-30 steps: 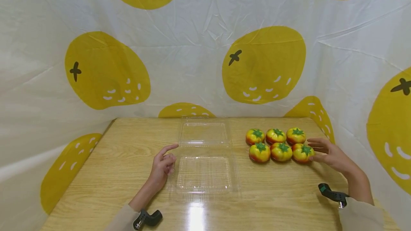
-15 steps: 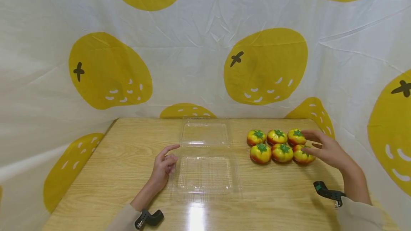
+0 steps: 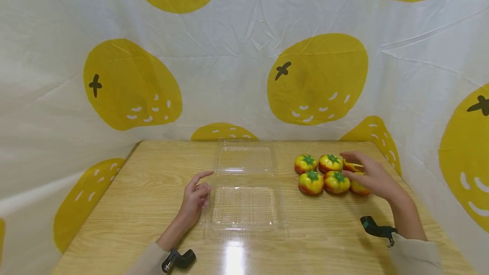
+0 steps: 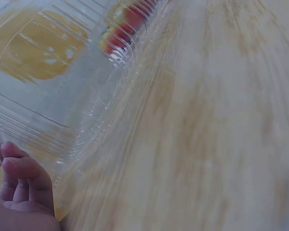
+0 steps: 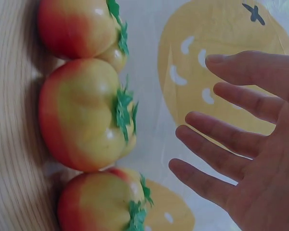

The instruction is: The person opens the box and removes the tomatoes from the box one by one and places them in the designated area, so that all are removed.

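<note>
In the head view, a clear plastic clamshell container (image 3: 244, 207) lies unfolded on the table, its lid half (image 3: 244, 159) toward the back. At its left edge is my left hand (image 3: 192, 203), index finger stretched to the hinge line; the left wrist view shows the other fingers curled at the rim (image 4: 26, 175). Several yellow-red tomatoes (image 3: 311, 183) with green leafy tops stand in two rows on the right. Over the rightmost pair hovers my right hand (image 3: 372, 177), partly hiding them. Its fingers are spread in the right wrist view, apart from the tomatoes (image 5: 84, 115).
The wooden table (image 3: 153, 173) carries everything. Behind it and along both sides hangs a white curtain (image 3: 221, 75) printed with big yellow fruit. Dark wrist mounts (image 3: 376, 227) sit at both sleeves.
My right hand has moved left, from beside the rightmost tomatoes to above them, covering more of that pair. My left hand, the container and the tomatoes have stayed in place.
</note>
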A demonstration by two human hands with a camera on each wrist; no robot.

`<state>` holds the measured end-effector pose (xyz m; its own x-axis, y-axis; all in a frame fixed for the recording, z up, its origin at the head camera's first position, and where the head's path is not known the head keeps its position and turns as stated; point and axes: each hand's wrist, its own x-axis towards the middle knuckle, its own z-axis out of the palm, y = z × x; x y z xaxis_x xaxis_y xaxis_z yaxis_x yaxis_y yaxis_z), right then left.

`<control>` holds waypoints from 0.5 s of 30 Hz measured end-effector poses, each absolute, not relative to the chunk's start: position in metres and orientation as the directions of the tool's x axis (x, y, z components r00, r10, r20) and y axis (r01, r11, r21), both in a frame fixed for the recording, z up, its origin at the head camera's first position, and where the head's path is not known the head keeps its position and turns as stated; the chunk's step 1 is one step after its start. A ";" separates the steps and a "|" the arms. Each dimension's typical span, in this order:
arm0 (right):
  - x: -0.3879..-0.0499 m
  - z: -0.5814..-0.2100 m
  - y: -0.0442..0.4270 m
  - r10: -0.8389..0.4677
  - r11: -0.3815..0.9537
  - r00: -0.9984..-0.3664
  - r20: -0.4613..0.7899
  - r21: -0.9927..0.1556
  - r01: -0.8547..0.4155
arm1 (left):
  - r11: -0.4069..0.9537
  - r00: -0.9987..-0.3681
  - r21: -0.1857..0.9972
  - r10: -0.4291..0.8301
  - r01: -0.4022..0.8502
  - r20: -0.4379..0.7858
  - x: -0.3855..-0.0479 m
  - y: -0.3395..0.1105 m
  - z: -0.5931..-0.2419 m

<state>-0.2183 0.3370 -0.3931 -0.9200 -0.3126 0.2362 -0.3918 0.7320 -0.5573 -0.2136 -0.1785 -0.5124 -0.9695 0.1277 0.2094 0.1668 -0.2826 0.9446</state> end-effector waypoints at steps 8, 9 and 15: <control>-0.218 -0.394 0.327 -0.332 0.720 -0.912 0.240 -0.561 -0.409 | -0.333 -0.994 0.938 0.017 0.093 0.105 -0.215 -0.177 -0.510; -0.218 -0.395 0.325 -0.333 0.718 -0.912 0.241 -0.562 -0.411 | -0.350 -0.995 0.932 0.007 0.090 0.099 -0.215 -0.177 -0.509; -0.221 -0.393 0.317 -0.323 0.731 -0.913 0.250 -0.546 -0.409 | -0.411 -0.999 0.910 -0.028 0.054 0.047 -0.218 -0.182 -0.504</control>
